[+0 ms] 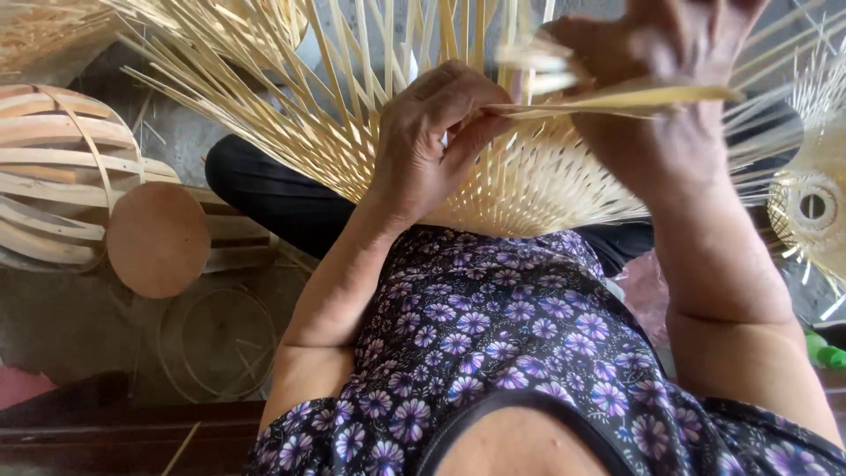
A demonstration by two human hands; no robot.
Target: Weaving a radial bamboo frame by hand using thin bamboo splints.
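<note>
While a half-woven bamboo piece (493,176) rests on the person's lap against the flowered top (493,344), both hands work near its upper middle. The left hand (436,141) pinches the near end of a flat bamboo strip (617,99) between thumb and fingers. The right hand (661,97) closes its fingers around the same strip further along; it is blurred. Loose splints fan outward. To weave well, the strip probably wants holding flat and taut, pressed snug against its neighbours. A round wooden disc (159,238) lies at left.
</note>
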